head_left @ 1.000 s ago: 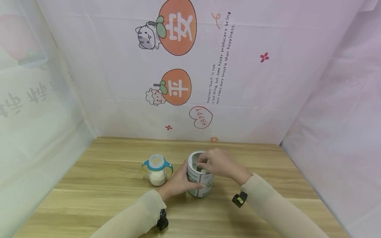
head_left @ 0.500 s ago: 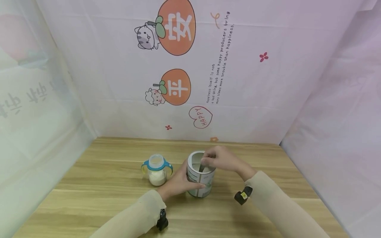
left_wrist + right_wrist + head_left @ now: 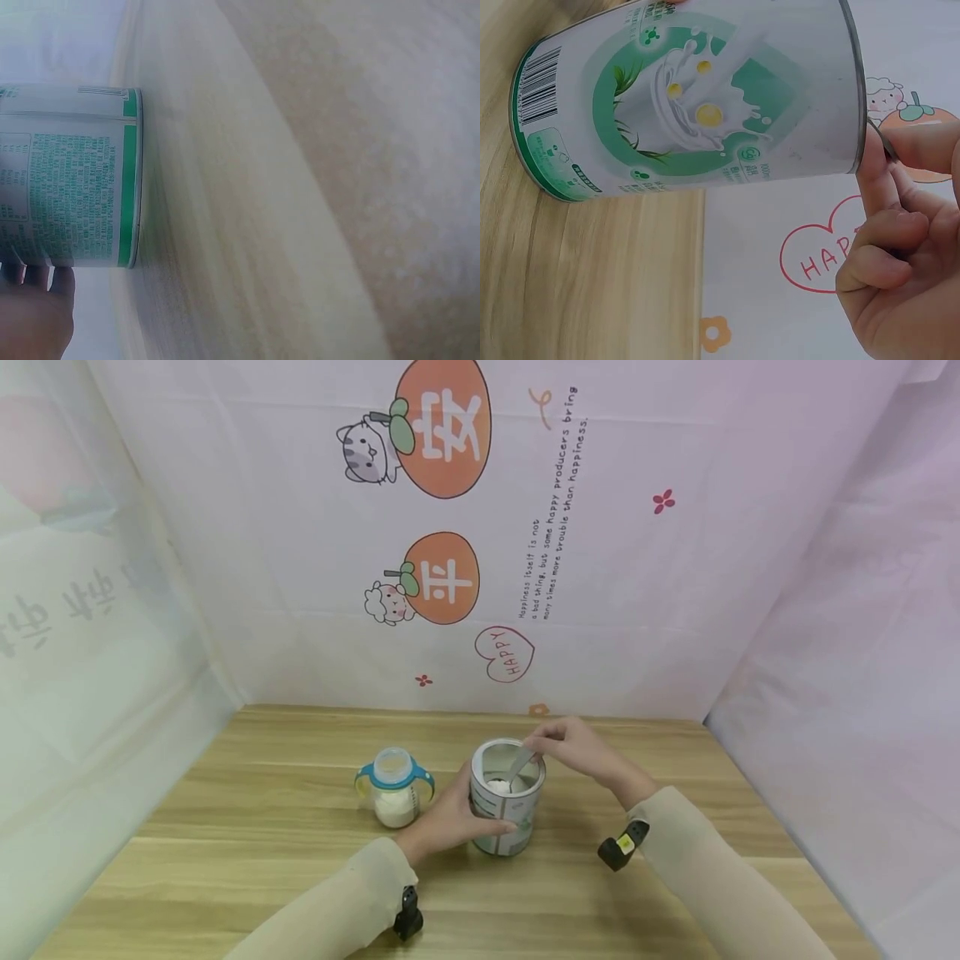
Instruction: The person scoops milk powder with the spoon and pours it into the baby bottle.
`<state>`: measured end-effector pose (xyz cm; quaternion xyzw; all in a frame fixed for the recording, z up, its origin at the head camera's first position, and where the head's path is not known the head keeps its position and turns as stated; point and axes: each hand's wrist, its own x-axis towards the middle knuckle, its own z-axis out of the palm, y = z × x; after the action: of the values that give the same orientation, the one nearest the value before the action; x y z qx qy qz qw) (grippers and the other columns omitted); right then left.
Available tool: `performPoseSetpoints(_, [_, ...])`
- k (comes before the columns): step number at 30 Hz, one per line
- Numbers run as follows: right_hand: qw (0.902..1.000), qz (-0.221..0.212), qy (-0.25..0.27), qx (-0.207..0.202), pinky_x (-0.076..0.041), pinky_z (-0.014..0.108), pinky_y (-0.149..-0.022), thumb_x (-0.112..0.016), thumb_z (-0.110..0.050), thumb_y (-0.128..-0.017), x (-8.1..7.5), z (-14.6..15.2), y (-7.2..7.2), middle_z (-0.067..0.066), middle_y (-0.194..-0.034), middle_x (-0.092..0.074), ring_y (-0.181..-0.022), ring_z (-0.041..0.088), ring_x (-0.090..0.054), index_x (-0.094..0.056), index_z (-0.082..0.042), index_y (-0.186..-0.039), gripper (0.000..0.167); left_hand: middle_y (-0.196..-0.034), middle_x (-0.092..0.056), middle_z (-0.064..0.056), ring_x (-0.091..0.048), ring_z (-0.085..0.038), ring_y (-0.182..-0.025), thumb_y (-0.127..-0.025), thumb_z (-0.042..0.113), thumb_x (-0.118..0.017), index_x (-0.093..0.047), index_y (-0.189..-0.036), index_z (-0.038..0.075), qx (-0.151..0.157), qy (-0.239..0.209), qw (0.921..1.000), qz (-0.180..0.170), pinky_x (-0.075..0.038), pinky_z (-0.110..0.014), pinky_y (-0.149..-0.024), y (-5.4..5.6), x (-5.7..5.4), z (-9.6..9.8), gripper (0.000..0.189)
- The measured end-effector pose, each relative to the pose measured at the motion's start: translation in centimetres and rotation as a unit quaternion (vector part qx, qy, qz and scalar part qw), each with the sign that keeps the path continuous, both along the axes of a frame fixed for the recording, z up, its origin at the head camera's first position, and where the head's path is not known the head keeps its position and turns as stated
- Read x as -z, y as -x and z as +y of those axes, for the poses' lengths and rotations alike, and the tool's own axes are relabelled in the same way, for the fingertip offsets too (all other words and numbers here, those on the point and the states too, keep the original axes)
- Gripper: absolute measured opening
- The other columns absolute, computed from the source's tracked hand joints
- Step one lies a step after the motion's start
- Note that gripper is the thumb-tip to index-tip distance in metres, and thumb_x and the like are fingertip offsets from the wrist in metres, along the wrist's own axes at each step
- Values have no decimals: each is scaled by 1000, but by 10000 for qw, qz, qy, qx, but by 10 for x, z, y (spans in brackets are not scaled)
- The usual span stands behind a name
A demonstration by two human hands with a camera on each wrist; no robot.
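An uncovered milk powder can [image 3: 504,827], white with green print, stands on the wooden table. My left hand [image 3: 450,818] grips its near left side, with the thumb across the front. In the left wrist view several fingertips [image 3: 60,281] lie along the can [image 3: 75,180]. My right hand [image 3: 573,750] pinches the handle of a spoon [image 3: 520,762] at the can's rim. The spoon slants down into the opening, its bowl heaped with white powder [image 3: 498,786]. From the right wrist view, the right thumb and forefinger [image 3: 881,169] hold the handle end beside the rim; the bowl is hidden there.
Left of the can stands a baby bottle [image 3: 395,806] without a lid, with blue handles and pale powder in its lower part. White printed cloth [image 3: 600,668] hangs behind the table [image 3: 300,860] and along both sides.
My right hand has risen and drawn back to the right from inside the can's mouth. The spoon with its white powder now shows. My left hand and the can stay in place.
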<state>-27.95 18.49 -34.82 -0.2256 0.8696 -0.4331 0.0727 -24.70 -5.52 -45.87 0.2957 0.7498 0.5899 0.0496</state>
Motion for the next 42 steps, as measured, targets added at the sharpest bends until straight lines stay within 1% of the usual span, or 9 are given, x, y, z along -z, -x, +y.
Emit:
performPoseSetpoints(7, [9987, -145, 182, 447, -33, 65, -105, -61, -31, -100, 4, 5, 5, 3, -90, -72, -114, 28, -58, -74, -6, -103, 29, -140, -49, 6, -50, -16, -128, -79, 31, -88, -23, -153, 37, -8, -22, 10000, -42, -39, -47, -106, -1, 0, 0, 99])
performPoseSetpoints(11, [9968, -241, 314, 698, -40, 59, -99, -59, -32, -100, 5, 9, 6, 3, -93, -72, -115, 28, -56, -74, -6, -107, 31, -141, -49, 6, -49, -17, -128, -80, 30, -87, -22, -154, 36, -28, -28, 10000, -61, -39, -48, -106, -1, -1, 0, 99])
performPoseSetpoints(13, [9954, -259, 421, 815, -44, 49, -92, -60, -32, -100, 6, 10, 6, 3, -93, -71, -107, 25, -56, -74, -4, -106, 31, -141, -49, 6, -49, -17, -129, -80, 31, -88, -22, -154, 36, -42, -23, 10000, -73, -38, -48, -106, -1, -1, 0, 100])
performPoseSetpoints(16, [9926, -328, 618, 994, -42, 35, -76, -61, -31, -99, 7, 12, 7, 2, -88, -68, -81, 18, -50, -73, -3, -106, 32, -141, -49, 8, -49, -16, -129, -79, 32, -88, -20, -154, 39, -73, 16, 9999, -120, -38, -48, -106, -2, 0, 0, 102])
performPoseSetpoints(18, [9899, -392, 810, 1100, -38, 31, -68, -63, -30, -98, 8, 13, 6, 2, -83, -65, -69, 16, -42, -72, -1, -104, 32, -140, -49, 9, -49, -15, -128, -78, 33, -88, -20, -154, 40, -89, 42, 9998, -146, -38, -47, -106, -2, 0, 0, 103])
performPoseSetpoints(20, [9883, -417, 911, 1149, -36, 30, -65, -63, -31, -98, 8, 13, 6, 1, -80, -64, -64, 14, -39, -72, -1, -104, 32, -140, -49, 10, -49, -15, -128, -78, 33, -89, -20, -154, 41, -81, 27, 9999, -151, -38, -46, -106, -1, 1, 0, 103])
performPoseSetpoints(29, [9912, -270, 781, 1035, -37, 30, -65, -64, -31, -99, 5, 14, 1, 6, -86, -68, -70, 17, -43, -70, -1, -102, 31, -141, -48, 10, -49, -13, -129, -79, 30, -88, -21, -153, 42, 12, -72, 10000, -28, -38, -46, -106, -1, 0, 1, 101])
performPoseSetpoints(37, [9916, -189, 725, 1057, -41, 32, -73, -62, -31, -100, 5, 13, 3, 6, -89, -69, -84, 20, -50, -70, -2, -100, 30, -141, -49, 7, -49, -16, -128, -80, 29, -88, -22, -154, 38, 18, -67, 10000, 21, -39, -48, -106, -2, -1, 1, 99])
performPoseSetpoints(42, [9903, -265, 843, 1071, -42, 31, -72, -63, -27, -99, 7, 13, 4, 5, -87, -68, -82, 20, -50, -70, -1, -99, 28, -140, -49, 7, -50, -16, -128, -79, 29, -88, -22, -154, 39, -21, -37, 10000, -3, -39, -48, -106, -3, -1, 1, 100])
